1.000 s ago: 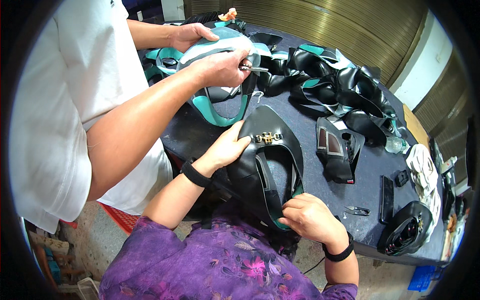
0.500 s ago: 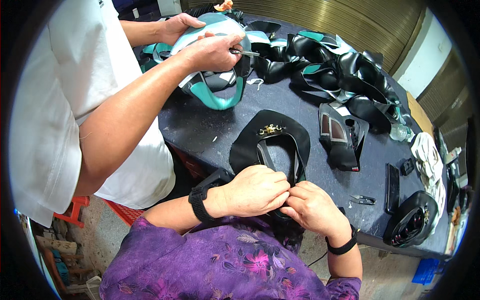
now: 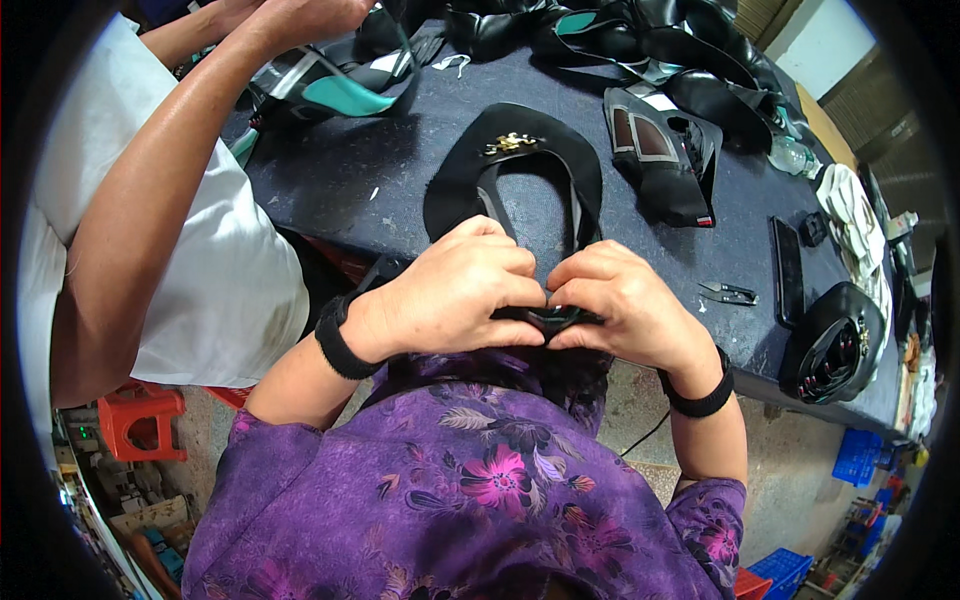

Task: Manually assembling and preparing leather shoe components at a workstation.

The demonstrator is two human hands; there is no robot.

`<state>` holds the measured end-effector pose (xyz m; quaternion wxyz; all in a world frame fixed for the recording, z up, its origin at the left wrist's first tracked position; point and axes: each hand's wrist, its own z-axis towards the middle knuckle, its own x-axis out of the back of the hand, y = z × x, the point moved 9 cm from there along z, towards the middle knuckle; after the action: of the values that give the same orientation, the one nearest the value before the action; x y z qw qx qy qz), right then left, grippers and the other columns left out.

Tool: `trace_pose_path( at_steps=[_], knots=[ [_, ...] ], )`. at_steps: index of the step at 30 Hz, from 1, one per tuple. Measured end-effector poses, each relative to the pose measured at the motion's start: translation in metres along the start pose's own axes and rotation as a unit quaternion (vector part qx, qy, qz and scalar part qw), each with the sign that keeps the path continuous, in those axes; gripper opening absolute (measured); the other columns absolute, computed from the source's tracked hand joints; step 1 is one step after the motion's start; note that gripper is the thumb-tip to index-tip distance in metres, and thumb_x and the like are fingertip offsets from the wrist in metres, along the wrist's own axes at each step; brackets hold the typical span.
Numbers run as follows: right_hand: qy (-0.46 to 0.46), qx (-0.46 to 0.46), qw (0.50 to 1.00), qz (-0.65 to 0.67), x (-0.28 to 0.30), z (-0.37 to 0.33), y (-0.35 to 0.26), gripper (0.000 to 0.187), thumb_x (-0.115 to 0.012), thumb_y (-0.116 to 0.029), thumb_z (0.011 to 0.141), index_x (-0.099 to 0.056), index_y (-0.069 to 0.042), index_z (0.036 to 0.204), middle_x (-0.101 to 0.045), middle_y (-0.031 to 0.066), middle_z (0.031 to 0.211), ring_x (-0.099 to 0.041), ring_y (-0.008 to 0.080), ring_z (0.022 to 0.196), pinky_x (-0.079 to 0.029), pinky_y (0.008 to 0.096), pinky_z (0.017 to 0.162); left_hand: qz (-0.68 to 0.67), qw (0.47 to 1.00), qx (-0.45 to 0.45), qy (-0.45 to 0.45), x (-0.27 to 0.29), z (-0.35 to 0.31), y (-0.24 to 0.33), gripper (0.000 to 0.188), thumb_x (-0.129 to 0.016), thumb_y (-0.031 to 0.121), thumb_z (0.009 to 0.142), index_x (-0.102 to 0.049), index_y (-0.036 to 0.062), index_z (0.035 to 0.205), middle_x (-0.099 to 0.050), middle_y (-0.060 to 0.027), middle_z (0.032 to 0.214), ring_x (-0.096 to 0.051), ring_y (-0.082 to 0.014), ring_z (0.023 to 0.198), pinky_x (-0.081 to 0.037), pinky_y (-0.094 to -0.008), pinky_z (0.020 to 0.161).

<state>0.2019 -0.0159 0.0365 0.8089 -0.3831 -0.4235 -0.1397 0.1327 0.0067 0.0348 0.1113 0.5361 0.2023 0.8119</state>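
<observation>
A black shoe upper (image 3: 455, 190) with a gold ornament (image 3: 510, 143) lies at the table's near edge, its toe end pointing away from me. My left hand (image 3: 450, 290) pinches the near back edge of this upper between thumb and fingers. Close beside it, my right hand (image 3: 635, 305) grips the same edge, with both thumbs below and the fingertips on top. The two hands almost meet at the back seam. Fingers cover most of that edge, and a bit of dark lining shows between them.
At left, a co-worker's arm (image 3: 165, 170) reaches over teal-lined uppers (image 3: 345, 95). Black uppers (image 3: 680, 45) are heaped at the back. Another upper (image 3: 660, 160), thread snips (image 3: 730, 294), a flat black device (image 3: 788, 270), nested uppers (image 3: 838, 345) and a bottle (image 3: 793, 155) are rightward.
The whole view has shifted, so the table sits higher in the picture. Both hands stay on the upper's back edge, with the right hand's grip slightly changed. The co-worker's hands are now mostly out of view.
</observation>
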Motion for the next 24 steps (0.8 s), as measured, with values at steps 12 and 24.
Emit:
trace_pose_path(
  at_steps=[12, 24],
  knots=[
    [0.068, -0.047, 0.995, 0.061, 0.017, 0.017, -0.001, 0.033, -0.076, -0.029, 0.063, -0.061, -0.005, 0.080, -0.058, 0.0064, 0.080, -0.056, 0.0256, 0.077, -0.043, 0.0336, 0.071, -0.137, 0.988, 0.070, 0.033, 0.032, -0.002, -0.021, 0.030, -0.076, 0.025, 0.066, -0.063, 0.0036, 0.083, -0.057, -0.0049, 0.079, -0.054, -0.0214, 0.079, -0.042, -0.0324, 0.070],
    [0.061, -0.028, 0.994, 0.091, 0.027, 0.032, -0.002, 0.034, -0.077, -0.022, 0.063, -0.060, 0.000, 0.081, -0.057, 0.0081, 0.075, -0.057, 0.0238, 0.069, -0.045, 0.0302, 0.059, -0.185, 0.980, 0.029, 0.073, 0.049, 0.001, -0.021, 0.028, -0.073, 0.025, 0.072, -0.065, 0.0023, 0.086, -0.056, -0.0077, 0.074, -0.055, -0.0209, 0.072, -0.042, -0.0307, 0.065]
  ],
)
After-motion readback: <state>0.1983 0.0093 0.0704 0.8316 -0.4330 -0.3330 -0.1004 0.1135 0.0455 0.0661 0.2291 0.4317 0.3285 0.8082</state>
